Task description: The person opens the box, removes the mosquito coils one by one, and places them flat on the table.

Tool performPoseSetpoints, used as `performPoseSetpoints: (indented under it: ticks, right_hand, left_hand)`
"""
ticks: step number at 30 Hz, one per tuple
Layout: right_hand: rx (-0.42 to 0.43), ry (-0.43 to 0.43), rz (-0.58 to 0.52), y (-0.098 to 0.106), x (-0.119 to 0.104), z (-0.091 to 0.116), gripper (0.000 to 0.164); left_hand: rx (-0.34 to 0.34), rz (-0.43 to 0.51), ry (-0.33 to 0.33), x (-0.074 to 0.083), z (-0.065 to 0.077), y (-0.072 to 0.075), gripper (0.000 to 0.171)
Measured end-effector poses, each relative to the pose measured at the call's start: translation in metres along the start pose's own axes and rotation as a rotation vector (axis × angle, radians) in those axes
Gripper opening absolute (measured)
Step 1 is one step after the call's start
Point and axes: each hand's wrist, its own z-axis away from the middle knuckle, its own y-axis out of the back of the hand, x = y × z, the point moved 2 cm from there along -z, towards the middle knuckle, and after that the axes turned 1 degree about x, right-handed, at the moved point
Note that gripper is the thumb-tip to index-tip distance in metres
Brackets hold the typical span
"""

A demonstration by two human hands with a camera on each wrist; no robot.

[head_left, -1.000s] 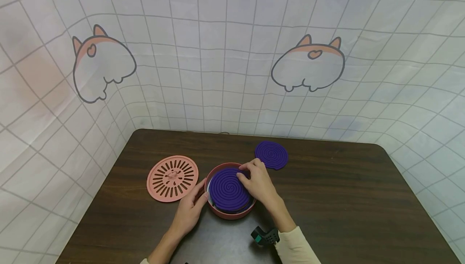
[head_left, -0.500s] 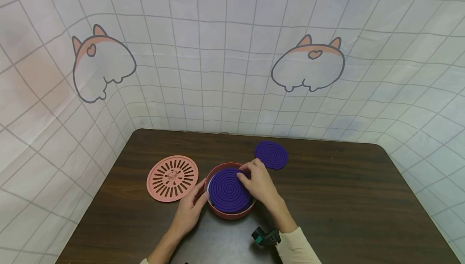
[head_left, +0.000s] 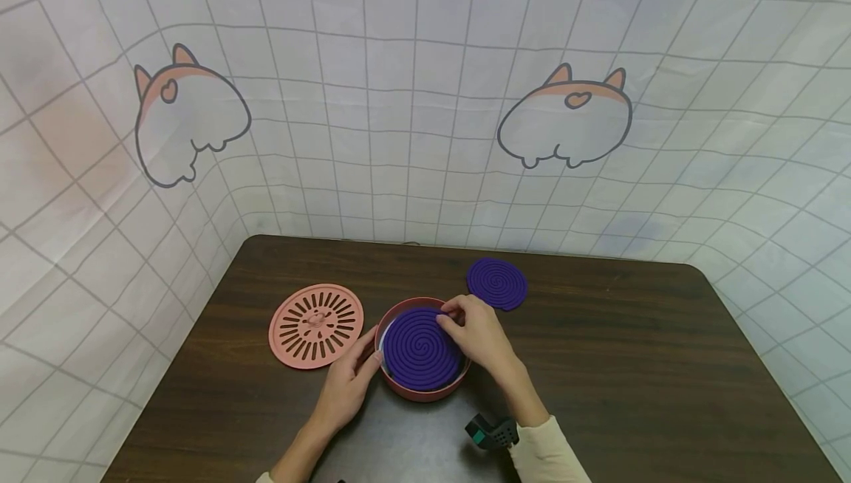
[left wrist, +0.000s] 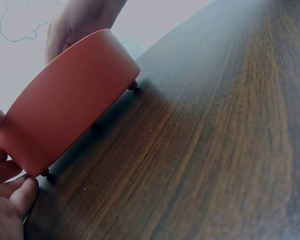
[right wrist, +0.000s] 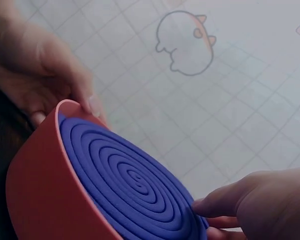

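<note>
A round red mosquito coil holder (head_left: 425,396) stands on small feet, as the left wrist view shows of its red wall (left wrist: 75,100). Inside it lies a purple mosquito coil (head_left: 422,348), spiral side up. My left hand (head_left: 346,387) holds the holder's left side, thumb at the rim and fingers round the outer wall. With thumb and fingers, my right hand (head_left: 482,331) pinches the coil's upper right edge. The right wrist view shows the coil (right wrist: 135,180) close to rim level, with the right thumb (right wrist: 215,200) on its edge.
A pink slotted lid (head_left: 315,326) lies on the dark wooden table (head_left: 631,365), left of the holder. Behind my right hand rests a second purple mosquito coil (head_left: 496,283). A white grid-patterned curtain (head_left: 372,99) surrounds the table's back and sides.
The coil's near edge has come down and now covers the dark gap at the holder's front. My right hand has shifted slightly right. The left hand stays put.
</note>
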Motion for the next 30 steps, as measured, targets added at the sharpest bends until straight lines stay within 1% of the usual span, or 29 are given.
performPoseSetpoints:
  ticks: [4, 11, 16, 25, 30]
  right_hand:
    - [0.000, -0.011, -0.033, 0.003, -0.002, 0.000, 0.013]
    - [-0.012, 0.013, -0.066, 0.005, -0.002, -0.001, 0.012]
    - [-0.069, 0.006, -0.133, 0.007, -0.001, -0.001, 0.015]
    - [-0.167, 0.009, -0.197, 0.009, 0.004, -0.001, 0.023]
    - [-0.238, -0.002, -0.251, 0.010, 0.008, -0.001, 0.031]
  left_hand:
    - [0.002, -0.009, -0.004, 0.001, 0.000, 0.000, 0.049]
    - [0.005, -0.010, -0.008, 0.001, 0.000, 0.000, 0.049]
    - [0.009, -0.010, -0.030, 0.001, 0.000, 0.000, 0.049]
    - [0.010, -0.006, -0.013, 0.000, 0.000, -0.001, 0.050]
    - [0.002, 0.006, 0.002, 0.002, 0.000, 0.000, 0.050]
